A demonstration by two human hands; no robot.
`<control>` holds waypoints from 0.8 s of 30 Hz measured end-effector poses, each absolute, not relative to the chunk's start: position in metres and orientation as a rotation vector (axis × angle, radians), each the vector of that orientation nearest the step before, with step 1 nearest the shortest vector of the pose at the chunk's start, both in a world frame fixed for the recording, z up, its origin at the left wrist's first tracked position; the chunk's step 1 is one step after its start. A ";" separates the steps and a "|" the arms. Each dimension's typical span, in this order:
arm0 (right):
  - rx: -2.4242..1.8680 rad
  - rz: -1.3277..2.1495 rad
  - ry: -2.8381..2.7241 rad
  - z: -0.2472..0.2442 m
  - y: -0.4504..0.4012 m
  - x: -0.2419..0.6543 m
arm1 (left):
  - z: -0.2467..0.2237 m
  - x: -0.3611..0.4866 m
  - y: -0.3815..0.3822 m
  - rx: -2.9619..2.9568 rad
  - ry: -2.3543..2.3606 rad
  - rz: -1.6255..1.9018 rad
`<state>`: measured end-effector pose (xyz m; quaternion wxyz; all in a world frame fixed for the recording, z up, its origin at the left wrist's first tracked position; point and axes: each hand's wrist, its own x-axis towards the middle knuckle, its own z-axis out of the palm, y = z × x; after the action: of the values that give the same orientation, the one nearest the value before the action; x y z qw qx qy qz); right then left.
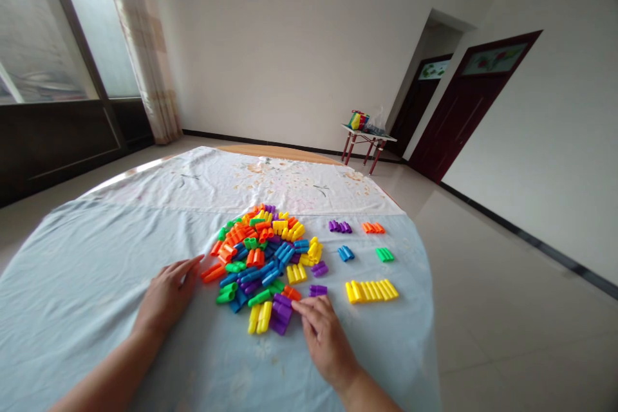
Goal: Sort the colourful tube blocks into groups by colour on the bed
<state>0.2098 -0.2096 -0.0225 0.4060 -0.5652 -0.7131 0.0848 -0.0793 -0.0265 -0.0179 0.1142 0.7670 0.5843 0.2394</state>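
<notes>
From the head camera, my left hand [167, 296] lies flat and empty on the pale cloth [87, 270], fingers loosely spread, touching the left edge of the mixed pile of plastic pieces [261, 257], as if to steady it; my right hand [326, 338] has its fingers drawn together, tips at a purple piece [281, 313] on the pile's near edge, not clearly gripping it; to the right, well apart, lie small groups by colour: a yellow row [371, 290], green [385, 255], blue [346, 253], orange [373, 228], purple [340, 226].
</notes>
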 end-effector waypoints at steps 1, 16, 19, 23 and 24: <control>-1.426 0.213 -1.803 -0.022 -0.210 0.210 | -0.016 -0.080 -0.027 2.240 1.701 0.718; -1.709 0.211 -1.478 -0.009 -0.206 0.190 | -0.004 -0.060 -0.072 1.932 1.608 1.017; -1.741 0.219 -1.495 -0.012 -0.205 0.185 | 0.000 -0.057 -0.078 1.893 1.691 0.996; -1.674 0.245 -1.532 -0.013 -0.205 0.189 | 0.003 -0.056 -0.081 1.888 1.700 0.978; -1.649 0.243 -1.528 -0.013 -0.206 0.191 | 0.002 -0.057 -0.081 1.885 1.698 0.973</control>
<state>0.1911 -0.2061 -0.0126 0.4259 -0.6598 -0.6114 0.0971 -0.0568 -0.0811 0.0022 0.2108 0.6782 0.6109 0.3500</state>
